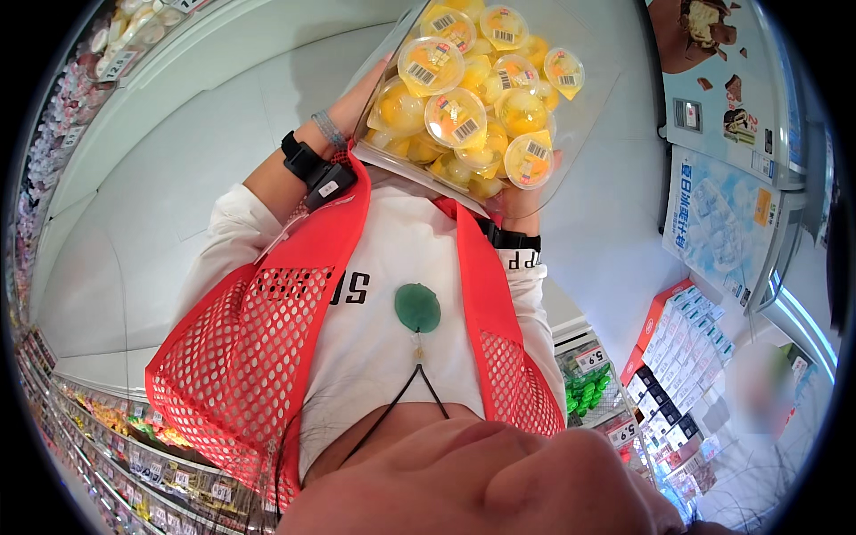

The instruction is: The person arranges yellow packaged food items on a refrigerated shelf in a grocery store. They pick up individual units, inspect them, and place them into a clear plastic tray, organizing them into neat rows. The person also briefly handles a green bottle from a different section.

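Observation:
A clear plastic bin [418,177] full of yellow fruit jelly cups [457,118] is held up before my chest. My left hand [374,81] is on the bin's left side, its fingers mostly hidden behind the wall. At the bin's near right corner, my right hand [525,199] supports it from below and beside, with some fingers seen through the clear plastic. The cups lie in a loose heap, several with their printed lids up. One cup [564,72] rests near the right side of the heap.
Shelves of packaged goods [154,461] run along the lower left, and more stock [70,100] lines the upper left. Freezer cabinets with printed panels [722,214] stand at right. Below them are stacked boxes [685,341] and a wire rack with green packs [588,391].

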